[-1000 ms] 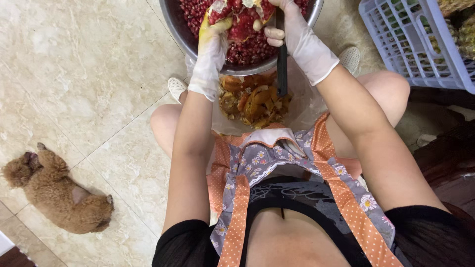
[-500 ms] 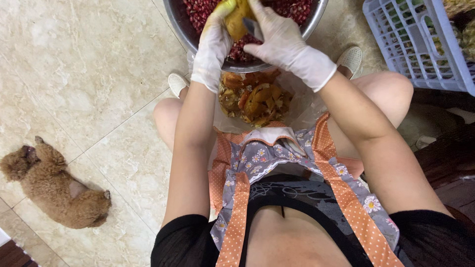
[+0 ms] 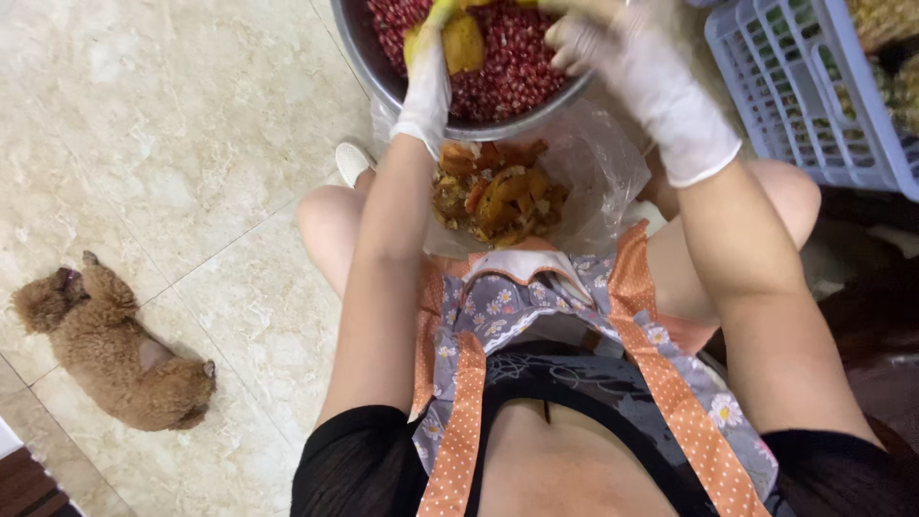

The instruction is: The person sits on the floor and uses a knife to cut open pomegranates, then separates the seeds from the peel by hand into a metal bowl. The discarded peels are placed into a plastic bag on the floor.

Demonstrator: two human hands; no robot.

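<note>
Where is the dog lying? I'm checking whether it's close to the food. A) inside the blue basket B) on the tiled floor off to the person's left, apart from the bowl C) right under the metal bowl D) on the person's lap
B: the brown dog lies on the tiled floor, well clear of the metal bowl where the left hand and right hand work.

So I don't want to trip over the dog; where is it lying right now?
In the head view the brown dog lies on the tiled floor at lower left, beside the person's left arm, well away from the metal bowl.
</note>
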